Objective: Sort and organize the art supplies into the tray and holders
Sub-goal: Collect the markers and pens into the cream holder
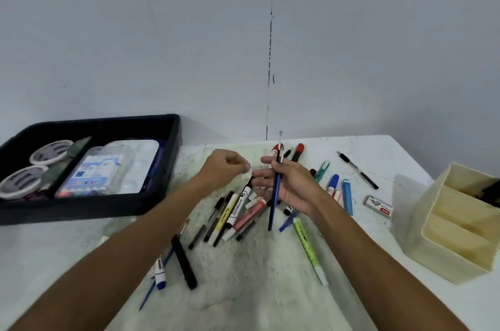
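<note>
Right hand: the right hand (293,187), raised above the table's centre, grasps a blue-handled paintbrush (275,190) between thumb and fingers; the brush stands nearly upright, bristles toward 12 o'clock, handle tip hanging over the pile.
Left hand: the left hand (221,169), just at 9 o'clock of the right, has its fingers curled and pinches a small blue object (248,166) at the fingertips; what that object is cannot be told.
Pile: pens and markers lie scattered on the white table (81,255) below both hands, among them a whiteboard marker (238,206) and a pink marker (250,215) touching one another.
Strays: a black marker (184,261) lies at 7 o'clock of the pile, a green highlighter (309,249) at 5 o'clock, a black pen (357,170) well apart at 2 o'clock.
Tray: the black tray (162,195) sits at 9 o'clock on the table's far left, holding round tape rolls (51,152) in its left compartment and a clear plastic case (94,176) in its right.
Holder: a cream divided holder (438,257) stands at 3 o'clock by the table's right edge, with a dark item in its far compartment.
Small box: a staple box (378,206) lies between the holder and the pile.
</note>
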Tool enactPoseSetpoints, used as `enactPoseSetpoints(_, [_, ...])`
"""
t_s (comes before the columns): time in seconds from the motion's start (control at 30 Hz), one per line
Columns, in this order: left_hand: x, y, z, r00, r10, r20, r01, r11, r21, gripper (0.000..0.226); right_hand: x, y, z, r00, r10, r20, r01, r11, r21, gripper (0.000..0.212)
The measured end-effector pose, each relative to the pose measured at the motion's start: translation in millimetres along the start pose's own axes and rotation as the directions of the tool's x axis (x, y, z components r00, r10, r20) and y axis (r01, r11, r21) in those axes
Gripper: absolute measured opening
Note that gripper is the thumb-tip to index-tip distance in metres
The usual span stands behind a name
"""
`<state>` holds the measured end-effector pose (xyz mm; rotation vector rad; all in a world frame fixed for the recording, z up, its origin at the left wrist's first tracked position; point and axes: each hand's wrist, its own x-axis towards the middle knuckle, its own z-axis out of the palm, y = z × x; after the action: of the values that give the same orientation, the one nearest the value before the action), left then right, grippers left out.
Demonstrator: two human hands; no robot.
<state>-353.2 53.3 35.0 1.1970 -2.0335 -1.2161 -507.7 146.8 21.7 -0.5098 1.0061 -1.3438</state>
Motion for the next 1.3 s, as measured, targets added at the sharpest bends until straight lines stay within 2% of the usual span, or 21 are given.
enactPoseSetpoints(0.1, [-22.5, -37.9, -13.3, 0.998, 0.054, -0.012, -0.044, 0.912, 0.407, 0.011, 2.3, 8.1, 2.5, 0.999, 0.05, 0.002, -0.05, 0.999, -0.013, 0.027])
enactPoseSetpoints(0.2, [-48.5, -69.4, -21.7, 0.997, 0.074, -0.02, -0.05, 0.828, 0.559, 0.02, 3.7, 23.7, 10.0, 0.992, 0.128, 0.018, -0.127, 0.991, -0.044, 0.027])
enactPoseSetpoints(0.33, [-76.1, -92.7, -35.1, 0.99, 0.118, -0.08, -0.041, 0.771, 0.635, 0.02, 10.7, 45.2, 22.5, 0.978, 0.21, -0.005, -0.209, 0.97, -0.127, 0.027])
enactPoseSetpoints(0.47, [-94.7, -112.2, -42.2, 0.975, 0.153, -0.161, 0.003, 0.716, 0.699, 0.015, 22.3, 53.8, 32.1, 0.984, 0.157, -0.082, -0.171, 0.962, -0.212, 0.026])
enactPoseSetpoints(0.6, [-103.3, -120.8, -36.8, 0.958, 0.137, -0.25, 0.096, 0.67, 0.736, 0.019, 27.7, 55.5, 37.3, 0.988, 0.114, -0.108, -0.129, 0.981, -0.145, 0.026])
enactPoseSetpoints(0.77, [-99.3, -123.8, -31.4, 0.925, 0.134, -0.355, 0.157, 0.716, 0.68, 0.009, 24.6, 59.6, 43.8, 0.993, 0.102, -0.065, -0.11, 0.985, -0.131, 0.023])
enactPoseSetpoints(0.87, [-93.7, -115.5, -30.0, 0.928, 0.067, -0.366, 0.208, 0.722, 0.659, 0.02, 22.4, 62.0, 45.2, 0.995, 0.088, -0.052, -0.095, 0.986, -0.139, 0.024])
enactPoseSetpoints(1.03, [-90.8, -110.1, -26.0, 0.948, -0.006, -0.317, 0.269, 0.541, 0.797, 0.027, 18.1, 59.8, 42.7, 0.996, 0.073, -0.052, -0.078, 0.99, -0.113, 0.024])
enactPoseSetpoints(1.3, [-87.8, -106.8, -18.7, 0.937, -0.054, -0.345, 0.323, 0.511, 0.797, 0.019, 13.4, 59.1, 39.1, 0.997, 0.063, -0.052, -0.068, 0.993, -0.098, 0.024])
